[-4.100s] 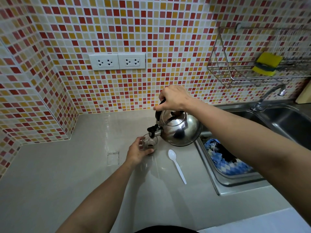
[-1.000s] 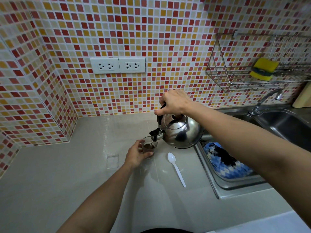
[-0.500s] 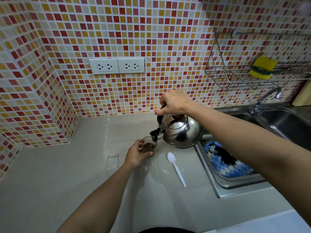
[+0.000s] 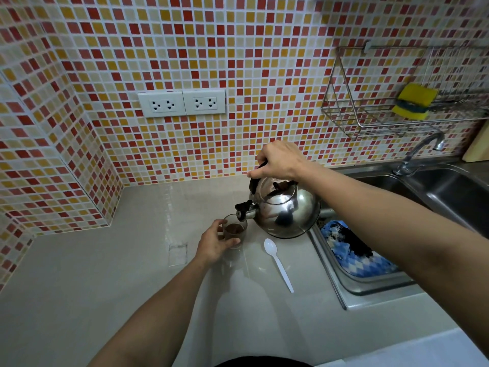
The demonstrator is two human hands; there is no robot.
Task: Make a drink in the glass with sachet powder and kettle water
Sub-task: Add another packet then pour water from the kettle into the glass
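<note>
We see the right hand [image 4: 280, 161] gripping the tilted kettle [image 4: 284, 210], spout over the glass [image 4: 235, 231] of brown drink on the tabletop [image 4: 79, 274], left hand [image 4: 215, 243] clasping the glass, spoon [image 4: 277, 262] just beside; no writing is readable.

glass [image 4: 235, 231]: small, clear, upright on the counter, holds brown liquid | kettle [image 4: 285, 211]: shiny steel, round, black handle, lifted and tilted left, spout just above the far rim of the glass
</note>
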